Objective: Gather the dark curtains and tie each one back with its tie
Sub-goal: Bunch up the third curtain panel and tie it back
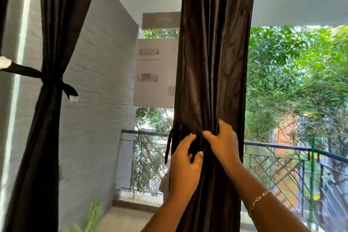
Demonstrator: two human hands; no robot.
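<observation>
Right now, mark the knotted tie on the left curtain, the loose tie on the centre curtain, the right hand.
knotted tie (51, 80): head view, its knot
loose tie (178, 131): head view, its looped strap
right hand (223, 142): head view, back of the hand

Bright daylight from outside, dark backlit curtains (212, 62), blurred, warped edges.

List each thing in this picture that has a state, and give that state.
left curtain: gathered, tied back.
first tie: knotted round left curtain.
middle curtain: gathered, not yet tied.
second tie: unfastened, end dangling.
left hand: grips second tie.
right hand: pinches middle curtain.
</observation>
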